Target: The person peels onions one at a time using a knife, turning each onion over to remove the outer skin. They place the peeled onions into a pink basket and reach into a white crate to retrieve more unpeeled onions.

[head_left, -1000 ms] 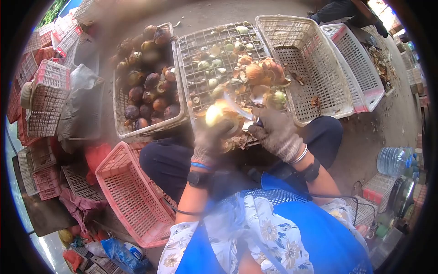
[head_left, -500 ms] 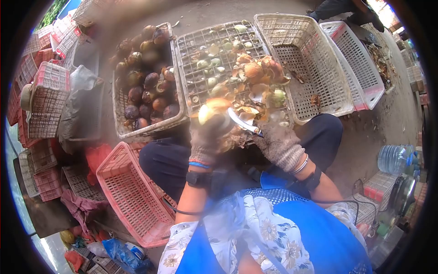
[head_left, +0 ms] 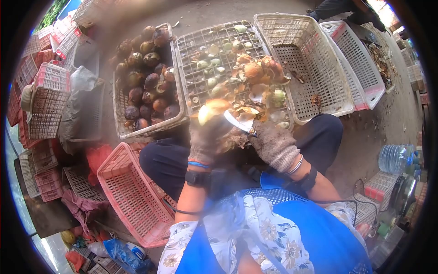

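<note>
My gloved left hand [head_left: 207, 137] grips a partly peeled yellowish fruit [head_left: 211, 109] over my lap. My gloved right hand [head_left: 273, 145] holds a knife [head_left: 238, 121] whose blade lies against the fruit's right side. Just beyond my hands, a grey crate [head_left: 191, 41] carries a heap of brown peelings [head_left: 255, 86] and several small pale pieces. To its left, another crate [head_left: 123, 130] is full of dark round unpeeled fruits [head_left: 146, 86].
A pink crate [head_left: 132, 192] lies by my left knee. Two white crates [head_left: 315, 59] stand at the right, with a water bottle [head_left: 394, 160] on the ground nearby. Stacked pink and white crates [head_left: 45, 96] line the left. Another person's legs [head_left: 337, 11] show at the top.
The fruit has turned in my left hand, and my right hand has drawn the knife lower and nearer along the fruit's right side. The crates have not moved.
</note>
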`<state>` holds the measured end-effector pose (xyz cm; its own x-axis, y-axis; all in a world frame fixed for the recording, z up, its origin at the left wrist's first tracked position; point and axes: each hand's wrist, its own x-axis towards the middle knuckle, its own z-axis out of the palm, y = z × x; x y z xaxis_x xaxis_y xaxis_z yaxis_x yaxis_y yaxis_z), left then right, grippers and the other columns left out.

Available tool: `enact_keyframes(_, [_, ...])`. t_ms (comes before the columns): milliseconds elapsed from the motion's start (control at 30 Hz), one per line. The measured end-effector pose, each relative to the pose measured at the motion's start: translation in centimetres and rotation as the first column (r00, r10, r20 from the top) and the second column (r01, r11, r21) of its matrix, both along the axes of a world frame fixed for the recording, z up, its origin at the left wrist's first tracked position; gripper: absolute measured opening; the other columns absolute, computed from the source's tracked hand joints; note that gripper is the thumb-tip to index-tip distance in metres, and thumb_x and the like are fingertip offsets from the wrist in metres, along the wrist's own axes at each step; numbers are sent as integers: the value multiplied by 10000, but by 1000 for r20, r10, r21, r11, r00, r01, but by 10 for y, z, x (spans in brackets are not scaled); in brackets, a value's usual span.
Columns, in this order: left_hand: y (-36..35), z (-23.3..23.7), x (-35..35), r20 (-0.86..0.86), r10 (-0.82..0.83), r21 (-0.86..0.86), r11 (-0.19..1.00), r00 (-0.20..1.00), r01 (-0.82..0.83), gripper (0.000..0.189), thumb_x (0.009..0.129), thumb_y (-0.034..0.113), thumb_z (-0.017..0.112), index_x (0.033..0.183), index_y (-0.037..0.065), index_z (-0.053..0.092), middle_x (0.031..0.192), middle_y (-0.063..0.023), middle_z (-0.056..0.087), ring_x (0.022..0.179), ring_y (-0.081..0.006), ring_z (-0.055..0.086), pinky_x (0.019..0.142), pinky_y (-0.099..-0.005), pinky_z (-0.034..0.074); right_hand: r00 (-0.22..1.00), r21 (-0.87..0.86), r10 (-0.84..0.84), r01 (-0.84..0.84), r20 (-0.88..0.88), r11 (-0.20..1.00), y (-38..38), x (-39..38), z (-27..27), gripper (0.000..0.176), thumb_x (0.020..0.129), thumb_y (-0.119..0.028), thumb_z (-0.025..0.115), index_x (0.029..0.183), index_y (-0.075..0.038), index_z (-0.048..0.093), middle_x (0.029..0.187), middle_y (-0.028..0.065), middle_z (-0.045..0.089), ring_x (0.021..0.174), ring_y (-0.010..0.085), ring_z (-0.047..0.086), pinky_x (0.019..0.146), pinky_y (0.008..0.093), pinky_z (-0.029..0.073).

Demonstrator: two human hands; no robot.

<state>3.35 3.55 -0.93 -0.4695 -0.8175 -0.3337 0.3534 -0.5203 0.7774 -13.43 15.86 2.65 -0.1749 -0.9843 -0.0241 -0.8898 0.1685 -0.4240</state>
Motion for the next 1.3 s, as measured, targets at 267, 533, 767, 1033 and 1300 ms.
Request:
enact_keyframes(267, [2, 14, -9, 87, -89, 0, 996, 992, 89, 570, 764, 107, 730, 1276, -4, 507, 1192, -142, 609, 1066, -256, 636, 900, -381, 552, 366, 232, -270, 146, 890, 962, -20, 1, 14, 263, 958, -273, 564, 979, -24, 644, 738, 54, 637, 665, 124, 606, 615, 283, 496])
enact_keyframes(533, [2, 22, -9, 189, -41, -161, 984, 981, 72, 535, 716, 94, 755, 1205, -7, 563, 1082, -122, 658, 981, -220, 655, 850, -343, 550, 430, 275, -288, 94, 856, 957, -10, -19, 8, 135, 887, -161, 679, 936, -36, 662, 760, 27, 657, 671, 89, 626, 617, 235, 504])
enact_keyframes(767, [-4, 5, -11, 588, -84, -403, 832, 804, 382, 582, 680, 191, 852, 1155, 9, 570, 1069, -111, 651, 947, -190, 647, 804, -336, 545, 896, -446, 232, -43, 379, 894, -40, -27, 5, 365, 767, -130, 758, 1115, -85, 659, 977, 159, 650, 864, 285, 645, 702, 363, 537])
enact_keyframes(1033, [13, -2, -15, 518, -205, -373, 820, 830, 435, 545, 710, 164, 845, 1168, 38, 578, 1096, -97, 665, 975, -197, 648, 833, -331, 538, 845, -177, -9, 122, 535, 977, -42, -36, -9, 104, 843, -144, 636, 914, -72, 661, 749, 137, 628, 716, 303, 643, 621, 391, 517])
enact_keyframes(1300, [1, -11, -2, 398, -94, -447, 848, 912, 283, 608, 691, 139, 841, 1203, 29, 532, 1081, -115, 621, 967, -199, 625, 794, -352, 546, 674, -211, -90, 351, 734, 912, -47, -45, -18, 354, 827, -132, 700, 1166, -50, 633, 886, 136, 676, 790, 279, 660, 734, 359, 537])
